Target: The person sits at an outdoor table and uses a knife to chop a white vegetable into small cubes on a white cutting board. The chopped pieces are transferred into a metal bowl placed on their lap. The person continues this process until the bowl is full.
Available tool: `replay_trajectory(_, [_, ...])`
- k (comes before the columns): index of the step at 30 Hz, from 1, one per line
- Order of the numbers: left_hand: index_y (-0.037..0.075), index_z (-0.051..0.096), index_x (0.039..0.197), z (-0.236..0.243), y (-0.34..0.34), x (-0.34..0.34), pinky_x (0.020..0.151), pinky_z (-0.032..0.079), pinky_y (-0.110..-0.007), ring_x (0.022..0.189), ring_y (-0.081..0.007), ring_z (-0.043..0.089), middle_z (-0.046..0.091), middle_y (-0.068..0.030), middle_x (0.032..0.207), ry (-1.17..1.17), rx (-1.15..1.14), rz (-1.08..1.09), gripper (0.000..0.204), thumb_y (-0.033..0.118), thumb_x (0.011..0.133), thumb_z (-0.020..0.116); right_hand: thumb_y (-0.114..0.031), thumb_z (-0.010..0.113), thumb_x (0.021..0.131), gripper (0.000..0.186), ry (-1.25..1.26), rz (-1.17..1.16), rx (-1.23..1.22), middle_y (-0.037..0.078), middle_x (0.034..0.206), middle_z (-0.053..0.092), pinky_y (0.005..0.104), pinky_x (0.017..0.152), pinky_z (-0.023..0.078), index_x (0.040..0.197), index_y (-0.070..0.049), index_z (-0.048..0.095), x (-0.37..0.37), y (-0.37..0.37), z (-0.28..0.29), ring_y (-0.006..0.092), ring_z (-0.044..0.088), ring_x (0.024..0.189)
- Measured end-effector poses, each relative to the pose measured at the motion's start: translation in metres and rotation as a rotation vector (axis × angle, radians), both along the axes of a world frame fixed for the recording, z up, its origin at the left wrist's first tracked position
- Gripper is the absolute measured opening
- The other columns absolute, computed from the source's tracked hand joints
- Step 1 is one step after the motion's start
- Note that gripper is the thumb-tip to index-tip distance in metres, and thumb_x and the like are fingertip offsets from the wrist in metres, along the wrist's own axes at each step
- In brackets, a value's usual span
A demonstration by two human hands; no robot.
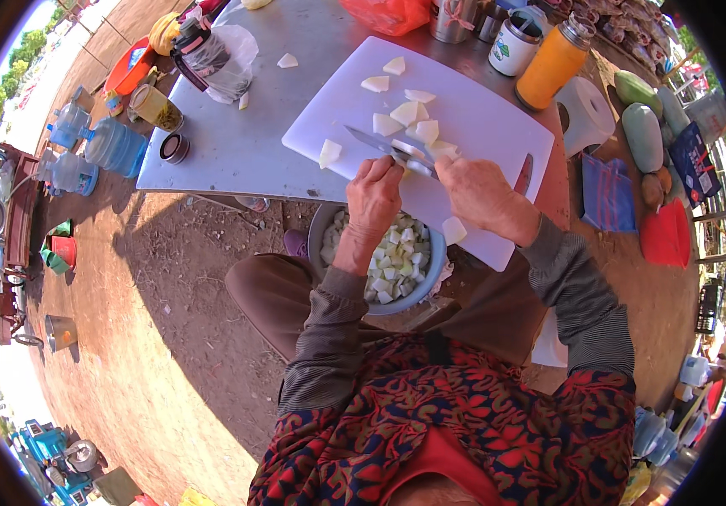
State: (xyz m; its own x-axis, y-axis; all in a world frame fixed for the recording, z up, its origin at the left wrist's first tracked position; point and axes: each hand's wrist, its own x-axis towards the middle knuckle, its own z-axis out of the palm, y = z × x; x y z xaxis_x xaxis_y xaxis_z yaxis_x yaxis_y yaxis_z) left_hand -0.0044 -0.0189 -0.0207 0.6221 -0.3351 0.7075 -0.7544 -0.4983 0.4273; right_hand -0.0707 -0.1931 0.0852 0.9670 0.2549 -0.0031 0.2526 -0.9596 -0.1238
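Note:
My right hand (pixel 483 196) is closed round the handle of a knife (pixel 367 138), its blade pointing left over a white cutting board (pixel 329 110). Close to the blade, my left hand (pixel 371 202) is pinched on a pale vegetable piece, mostly hidden by the fingers and knife. Several white vegetable pieces (pixel 409 112) lie on the board beyond my hands, and one slice (pixel 454 229) is at its near edge. Below my wrists, a light blue basin (pixel 437 261) holds many pale cubes (pixel 396 257). A second knife (pixel 524 174) lies at the board's right side.
The metal table (pixel 219 156) also carries a bagged bottle (pixel 207 55), a dark round lid (pixel 175 148), a white mug (pixel 515 44) and an orange flask (pixel 555 63). Several large green gourds (pixel 642 137) lie to the right. Water jugs (pixel 116 148) stand at left.

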Motion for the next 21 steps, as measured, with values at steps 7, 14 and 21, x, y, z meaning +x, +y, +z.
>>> replay_trajectory(7, [0.009, 0.068, 0.088, -0.006, -0.003, 0.0, 0.068, 0.054, -0.036, 0.082, -0.0256, 0.063, 0.066, -0.0028, 0.093, -0.033, -0.075, 0.016, 0.025, -0.005, 0.068, 0.066, -0.009, 0.057, 0.085, 0.012, -0.064, -0.125, 0.103, 0.021, 0.077, 0.065, 0.0479, 0.068, 0.052, 0.092, 0.0, 0.053, 0.015, -0.013, -0.007, 0.0423, 0.065, 0.074])
replay_trajectory(14, [0.009, 0.068, 0.087, -0.007, 0.0, 0.001, 0.068, 0.053, -0.036, 0.081, -0.0261, 0.063, 0.065, -0.0038, 0.093, -0.012, -0.037, 0.029, 0.026, -0.007, 0.067, 0.068, -0.008, 0.056, 0.086, 0.011, 0.103, 0.017, -0.015, 0.02, 0.077, 0.066, 0.0484, 0.065, 0.052, 0.093, 0.0, 0.052, -0.01, -0.001, 0.016, 0.042, 0.065, 0.074])
replay_trajectory(21, [0.009, 0.067, 0.088, -0.01, -0.003, -0.004, 0.068, 0.053, -0.037, 0.08, -0.0262, 0.063, 0.065, -0.0045, 0.093, -0.041, -0.098, 0.032, 0.027, -0.008, 0.066, 0.067, -0.005, 0.057, 0.083, 0.013, -0.071, -0.118, 0.125, 0.02, 0.075, 0.065, 0.0478, 0.065, 0.052, 0.093, 0.001, 0.052, 0.013, -0.01, -0.018, 0.0407, 0.066, 0.074])
